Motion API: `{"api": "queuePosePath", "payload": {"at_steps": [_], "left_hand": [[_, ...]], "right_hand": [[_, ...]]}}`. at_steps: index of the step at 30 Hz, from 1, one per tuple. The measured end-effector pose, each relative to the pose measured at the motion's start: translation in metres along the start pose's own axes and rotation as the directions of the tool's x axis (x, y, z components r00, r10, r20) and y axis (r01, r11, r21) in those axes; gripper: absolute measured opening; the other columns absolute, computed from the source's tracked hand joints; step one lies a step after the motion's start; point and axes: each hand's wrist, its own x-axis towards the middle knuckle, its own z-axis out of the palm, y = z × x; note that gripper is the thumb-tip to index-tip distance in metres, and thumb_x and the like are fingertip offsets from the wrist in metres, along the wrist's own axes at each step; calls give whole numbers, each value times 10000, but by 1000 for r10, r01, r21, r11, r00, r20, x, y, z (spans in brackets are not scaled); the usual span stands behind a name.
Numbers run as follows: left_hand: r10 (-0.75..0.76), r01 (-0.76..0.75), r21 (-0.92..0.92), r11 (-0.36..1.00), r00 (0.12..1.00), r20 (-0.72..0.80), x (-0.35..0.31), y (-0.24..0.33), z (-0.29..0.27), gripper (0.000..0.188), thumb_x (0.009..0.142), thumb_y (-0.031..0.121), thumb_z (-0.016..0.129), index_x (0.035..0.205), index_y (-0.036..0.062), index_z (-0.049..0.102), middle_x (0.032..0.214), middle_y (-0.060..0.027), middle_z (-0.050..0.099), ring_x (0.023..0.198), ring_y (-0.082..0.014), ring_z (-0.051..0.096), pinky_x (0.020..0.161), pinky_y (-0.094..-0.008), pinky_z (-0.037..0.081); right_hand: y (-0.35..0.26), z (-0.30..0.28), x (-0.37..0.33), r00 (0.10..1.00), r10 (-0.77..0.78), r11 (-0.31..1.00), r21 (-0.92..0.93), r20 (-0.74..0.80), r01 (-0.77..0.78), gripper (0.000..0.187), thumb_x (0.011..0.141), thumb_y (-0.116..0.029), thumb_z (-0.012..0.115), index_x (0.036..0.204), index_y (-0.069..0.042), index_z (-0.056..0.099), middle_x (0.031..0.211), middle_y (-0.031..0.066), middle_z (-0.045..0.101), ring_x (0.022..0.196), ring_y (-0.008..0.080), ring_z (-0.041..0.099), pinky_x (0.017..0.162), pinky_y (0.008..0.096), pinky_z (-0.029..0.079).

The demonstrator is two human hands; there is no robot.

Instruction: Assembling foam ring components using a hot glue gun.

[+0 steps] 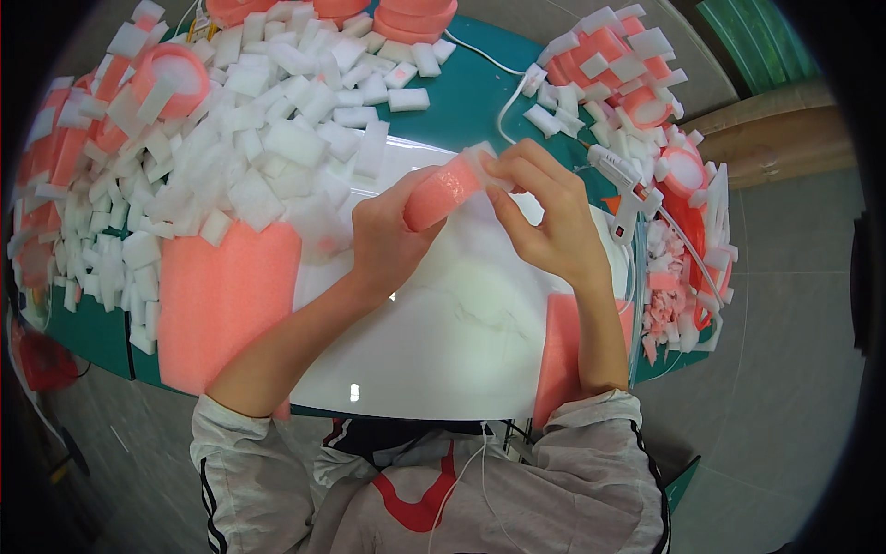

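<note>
On the far L of the green table (pixel 471 78), you've got pink foam pcs (pixel 140 81) studded w/ white blocks, then a big heap of white foam blocks (pixel 268 138) spreading toward the mid. Just below the heap: a pink foam sheet (pixel 221 305), w/ your L forearm crossing its lower R part. Center, above the glossy white board (pixel 425 342), your L hand (pixel 392 222) grips a curved pink foam pc (pixel 443 194), fingers wrapped round it, tips mostly hidden. Its upper R end meets your R hand (pixel 546 198), whose thumb + forefinger pinch a small white foam pc (pixel 480 159) there; can't tell exactly how the other R fingers sit. Under your R forearm: 2nd pink sheet (pixel 561 355). Further R, near that hand, a white glue gun (pixel 616 171) w/ cord, then pink scraps (pixel 663 309) at the table's R edge
</note>
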Motion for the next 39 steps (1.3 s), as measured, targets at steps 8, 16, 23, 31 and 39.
{"api": "queuePosePath", "payload": {"at_steps": [8, 16, 23, 31, 39], "left_hand": [[-20, 19, 11, 1000, 999, 31, -1, 5, -1, 328, 666, 33, 667, 980, 27, 573, 788, -118, 622, 667, -197, 603, 609, -251, 465], [142, -141, 32, 990, 988, -59, 1, 0, -3, 427, 593, -64, 644, 1000, 46, 580, 859, -113, 622, 719, -251, 604, 620, -263, 479], [-14, 14, -17, 1000, 1000, 8, 8, 12, -15, 332, 679, 47, 666, 990, -6, 563, 874, -91, 625, 728, -146, 608, 650, -236, 479], [-392, 660, -561, 500, 750, 533, 17, 13, -20, 417, 725, 114, 616, 1092, -21, 473, 986, -90, 564, 871, -141, 557, 760, -265, 450], [-378, 707, -533, 465, 703, 603, 11, 7, -13, 414, 714, 109, 638, 1081, -19, 498, 987, -83, 574, 873, -135, 558, 768, -263, 450]], "right_hand": [[4, -7, -1, 1000, -21, 1000, 21, -1, 21, 164, 676, 9, 581, 838, 29, 565, 729, 107, 491, 643, 237, 503, 573, 280, 413], [-6, -22, 2, 998, -65, 995, -74, 15, 66, 237, 621, -15, 667, 846, -4, 594, 726, 74, 524, 616, 163, 516, 525, 234, 415], [-13, -26, 3, 995, -78, 988, -132, 67, 86, 444, 625, -108, 699, 1041, -36, 560, 887, 100, 526, 797, 190, 525, 657, 255, 437], [9, -23, 9, 985, -171, 983, -67, -22, 170, 582, 685, -203, 637, 1203, -31, 434, 1226, 126, 445, 1111, 283, 434, 913, 343, 343], [15, -17, 8, 993, -22, 995, 98, 119, 10, 460, 671, -120, 634, 1109, -38, 521, 1119, 109, 540, 1028, 269, 506, 888, 331, 373]]}}
